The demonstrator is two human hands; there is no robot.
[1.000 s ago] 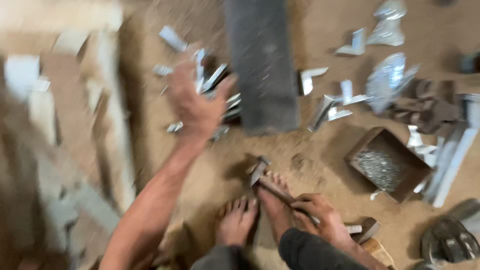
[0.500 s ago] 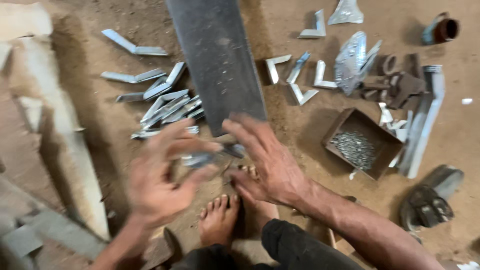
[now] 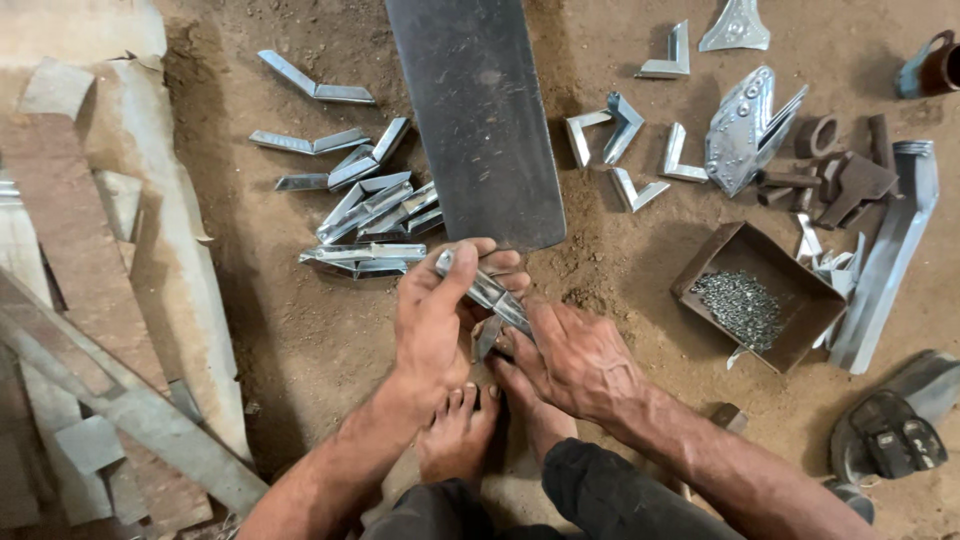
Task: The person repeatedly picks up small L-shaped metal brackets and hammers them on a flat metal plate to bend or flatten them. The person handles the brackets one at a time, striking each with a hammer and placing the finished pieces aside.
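We look down on a dirt floor where our left hand (image 3: 432, 325) pinches a bent metal bracket (image 3: 487, 293) between thumb and fingers, holding it just above our bare feet (image 3: 462, 432). Our right hand (image 3: 577, 357) closes on the bracket's lower end, fingertips meeting the left hand's. The bracket sits at the near end of a long dark steel plate (image 3: 478, 115) that runs away from us. A heap of like brackets (image 3: 372, 212) lies to the left of the plate; a few angle pieces (image 3: 625, 150) lie to its right. Farther right, an open brown box (image 3: 762, 295) holds small rivets (image 3: 740, 306).
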